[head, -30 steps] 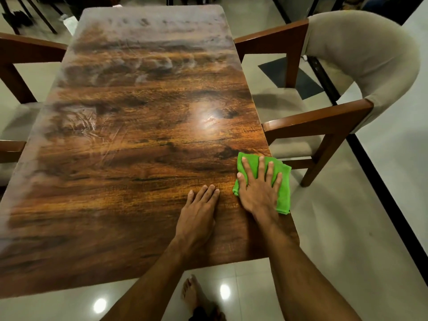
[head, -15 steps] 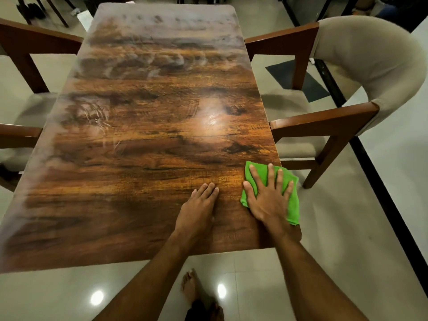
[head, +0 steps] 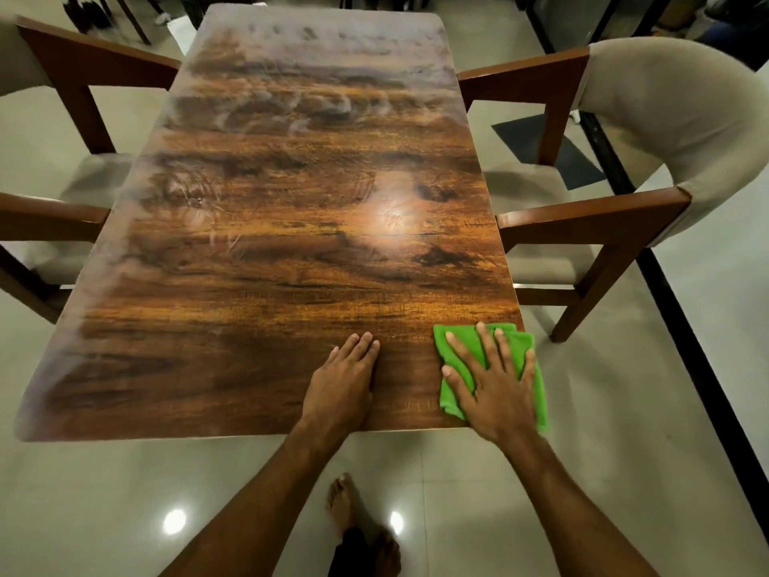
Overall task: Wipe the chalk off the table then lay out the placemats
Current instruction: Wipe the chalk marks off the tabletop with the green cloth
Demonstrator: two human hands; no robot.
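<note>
Your right hand (head: 495,393) lay flat, fingers spread wide, pressing a bright green cloth (head: 532,368) onto the near right corner of the worktop (head: 270,285); the grip pinched nothing, it only bore down with the open palm. The cloth was soft and rumpled, folded into a rough rectangle, and its right edge overhung the worktop's side. Your left hand (head: 343,385) rested palm down just beside it, fingers close together, on bare wood near the front edge. The worktop was a long, glossy rectangle with rounded corners and dark, streaky brown grain, with a lamp's glare near its middle. Pale, hazy chalk smears (head: 291,106) clouded the far half and the left margin, though motion blur made their edges hard to read. Wooden armchairs with beige padding stood on either side, on a shiny tiled floor (head: 83,493).
</note>
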